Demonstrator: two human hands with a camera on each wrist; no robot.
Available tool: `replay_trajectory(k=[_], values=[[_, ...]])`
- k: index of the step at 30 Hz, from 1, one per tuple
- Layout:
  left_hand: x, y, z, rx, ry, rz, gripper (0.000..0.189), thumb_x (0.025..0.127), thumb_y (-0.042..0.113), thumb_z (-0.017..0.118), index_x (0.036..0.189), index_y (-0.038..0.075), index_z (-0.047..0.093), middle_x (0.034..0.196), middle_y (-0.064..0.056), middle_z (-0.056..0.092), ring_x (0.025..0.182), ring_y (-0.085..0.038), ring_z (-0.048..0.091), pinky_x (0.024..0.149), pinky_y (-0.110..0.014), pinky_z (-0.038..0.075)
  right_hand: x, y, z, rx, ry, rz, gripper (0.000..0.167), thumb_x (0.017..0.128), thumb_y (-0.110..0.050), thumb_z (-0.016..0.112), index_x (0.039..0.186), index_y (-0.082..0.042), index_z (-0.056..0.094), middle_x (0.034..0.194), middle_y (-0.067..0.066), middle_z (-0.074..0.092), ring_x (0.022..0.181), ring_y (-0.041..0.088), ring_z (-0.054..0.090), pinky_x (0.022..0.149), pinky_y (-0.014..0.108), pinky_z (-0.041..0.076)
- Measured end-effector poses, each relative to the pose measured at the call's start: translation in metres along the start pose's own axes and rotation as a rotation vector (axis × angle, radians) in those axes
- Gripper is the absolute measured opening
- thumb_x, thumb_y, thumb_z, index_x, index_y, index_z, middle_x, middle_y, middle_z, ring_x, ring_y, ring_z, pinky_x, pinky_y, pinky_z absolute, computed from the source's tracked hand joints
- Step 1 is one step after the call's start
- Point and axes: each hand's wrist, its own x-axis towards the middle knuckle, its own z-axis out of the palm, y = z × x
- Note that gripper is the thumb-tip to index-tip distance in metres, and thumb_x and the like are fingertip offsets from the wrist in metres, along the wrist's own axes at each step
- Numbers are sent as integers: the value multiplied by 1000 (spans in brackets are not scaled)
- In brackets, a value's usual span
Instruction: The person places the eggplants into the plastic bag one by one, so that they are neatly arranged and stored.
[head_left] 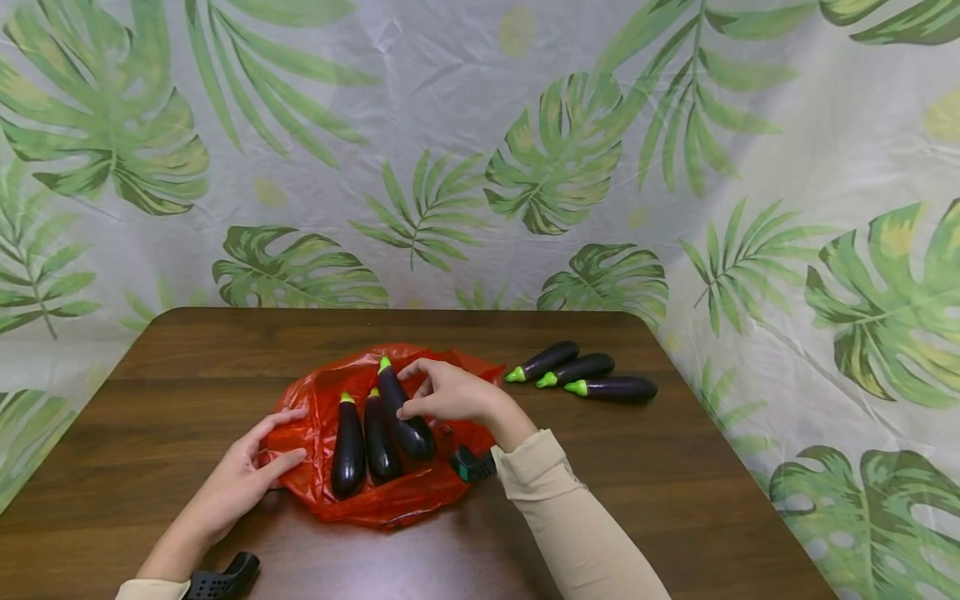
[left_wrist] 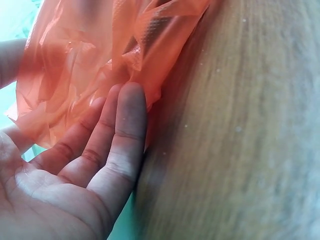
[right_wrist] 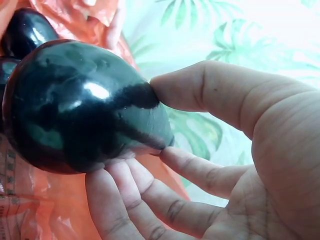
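Three dark purple eggplants with bright green caps lie side by side on a spread, crumpled red plastic bag (head_left: 442,492). My right hand (head_left: 453,392) holds the rightmost eggplant (head_left: 408,421), thumb on one side and fingertips on the other; its rounded end fills much of the right wrist view (right_wrist: 85,110). Beside it are the middle eggplant (head_left: 381,446) and the left eggplant (head_left: 348,450). At the bag's left edge, my left hand (head_left: 247,462) touches the plastic with thumb and fingers spread apart. In the left wrist view its fingers (left_wrist: 127,130) lie nearly straight against the bag.
Three more eggplants (head_left: 618,388) lie together on the wooden table (head_left: 637,483), right of the bag. A leaf-patterned cloth (head_left: 450,125) hangs behind the table and down its right side. Each wrist wears a black device, such as the left one (head_left: 221,579).
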Motion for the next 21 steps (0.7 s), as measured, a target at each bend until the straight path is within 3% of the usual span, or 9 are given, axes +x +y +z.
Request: replay_trajectory(k=[4,9,21], values=[[0,0,1,-2,-2,1,53,109,11,63,158,7,44,128,2,64,99,-9,75,79,-29,65,-3,4,1,-10,1,8,56,98,-23,78,147,-10,54,102,7,73,87,33,70,81,43,63],[0,0,0,-1,-4,7,54,108,10,63,159,7,44,127,5,64,100,-9,75,79,-29,65,-4,7,4,5,-9,26,55,98,-23,77,147,-11,54,103,6,74,84,18,68,92,49,63],[1,-2,0,9,1,7,54,108,10,64,159,6,44,128,3,63,100,-8,75,79,-29,65,11,7,4,-45,15,58,54,98,-25,77,146,-12,55,102,4,73,84,19,70,96,51,62]])
